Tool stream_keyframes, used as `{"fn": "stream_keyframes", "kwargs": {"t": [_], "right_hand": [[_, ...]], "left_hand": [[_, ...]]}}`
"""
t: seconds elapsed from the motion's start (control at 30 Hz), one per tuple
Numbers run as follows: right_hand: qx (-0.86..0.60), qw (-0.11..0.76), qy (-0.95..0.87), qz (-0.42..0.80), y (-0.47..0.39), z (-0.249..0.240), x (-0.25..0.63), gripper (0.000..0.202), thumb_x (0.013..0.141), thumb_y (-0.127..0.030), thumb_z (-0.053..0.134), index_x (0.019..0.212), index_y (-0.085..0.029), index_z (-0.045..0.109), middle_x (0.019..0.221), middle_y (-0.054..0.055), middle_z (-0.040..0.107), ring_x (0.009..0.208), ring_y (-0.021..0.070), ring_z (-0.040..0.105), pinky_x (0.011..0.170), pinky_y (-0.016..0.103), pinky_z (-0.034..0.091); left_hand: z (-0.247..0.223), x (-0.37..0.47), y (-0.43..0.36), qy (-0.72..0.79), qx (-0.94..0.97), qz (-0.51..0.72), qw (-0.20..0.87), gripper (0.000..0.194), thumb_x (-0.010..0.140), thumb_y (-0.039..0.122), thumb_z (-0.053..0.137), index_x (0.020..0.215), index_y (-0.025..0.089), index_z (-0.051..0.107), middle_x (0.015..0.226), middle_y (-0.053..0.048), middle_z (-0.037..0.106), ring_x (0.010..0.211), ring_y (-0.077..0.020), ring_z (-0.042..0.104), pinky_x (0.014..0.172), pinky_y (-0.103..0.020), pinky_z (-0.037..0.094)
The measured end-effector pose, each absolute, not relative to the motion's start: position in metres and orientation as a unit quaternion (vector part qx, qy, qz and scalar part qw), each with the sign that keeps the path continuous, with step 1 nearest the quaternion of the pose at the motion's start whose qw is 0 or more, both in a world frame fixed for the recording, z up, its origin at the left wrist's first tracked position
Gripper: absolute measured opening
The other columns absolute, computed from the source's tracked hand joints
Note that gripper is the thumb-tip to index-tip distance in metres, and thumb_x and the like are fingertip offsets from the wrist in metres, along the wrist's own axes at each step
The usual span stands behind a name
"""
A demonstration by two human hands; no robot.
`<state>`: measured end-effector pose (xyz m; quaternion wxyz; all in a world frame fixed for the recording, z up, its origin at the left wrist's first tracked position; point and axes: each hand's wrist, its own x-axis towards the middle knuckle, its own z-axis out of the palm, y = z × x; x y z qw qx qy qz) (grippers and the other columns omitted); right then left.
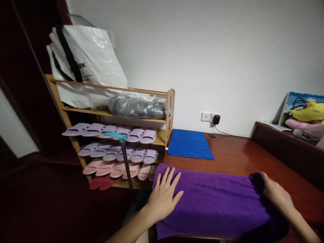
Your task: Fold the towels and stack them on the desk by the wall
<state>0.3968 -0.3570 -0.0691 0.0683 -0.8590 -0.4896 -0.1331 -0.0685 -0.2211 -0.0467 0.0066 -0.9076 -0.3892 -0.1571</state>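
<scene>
Fingers of your left hand (pixel 162 201) lie spread upon the purple cloth (pixel 212 199); its long axis runs across to your right hand (pixel 277 192), which grasps the bunched end.

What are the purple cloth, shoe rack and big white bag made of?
Purple cloth: probably soft, matte fabric, since it wrinkles. Shoe rack: likely smooth wood or bamboo, going by its tan color. Big white bag: maybe plastic, with shiny creases.

Purple cloth (pixel 215 199); blue mat (pixel 191 144); reddish-brown desk (pixel 233 152); lilac slippers (pixel 148 135); pink slippers (pixel 118 169) (bottom pair (pixel 106 182) red); white bag (pixel 95 55), black straps (pixel 68 50).
</scene>
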Motion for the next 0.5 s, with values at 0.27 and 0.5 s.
{"fn": "stream_keyframes", "kwargs": {"t": [0.27, 0.5], "right_hand": [[-0.818, 0.122, -0.557, -0.081, -0.343, -0.066, 0.466, 0.068, 0.069, -0.023, 0.043, 0.136, -0.016, 0.034, 0.112, 0.009, 0.062, 0.096, 0.0218, 0.062, 0.079, 0.029, 0.047], [-0.805, 0.094, -0.552, -0.194, -0.355, -0.088, 0.483, 0.060, 0.086, -0.045, 0.032, 0.141, -0.022, 0.033, 0.116, 0.011, 0.057, 0.101, 0.0269, 0.056, 0.074, 0.037, 0.047]], "left_hand": [[-0.045, -0.075, -0.218, -0.384, -0.913, -0.131, -0.043, 0.059, 0.092, 0.062, 0.030, 0.142, 0.030, 0.037, 0.149, -0.009, 0.030, 0.138, -0.0344, 0.019, 0.105, -0.065, 0.013], [-0.038, -0.076, -0.198, -0.419, -0.899, -0.100, -0.082, 0.060, 0.091, 0.062, 0.034, 0.142, 0.032, 0.035, 0.151, -0.006, 0.023, 0.139, -0.0304, 0.016, 0.107, -0.058, 0.019]]}}
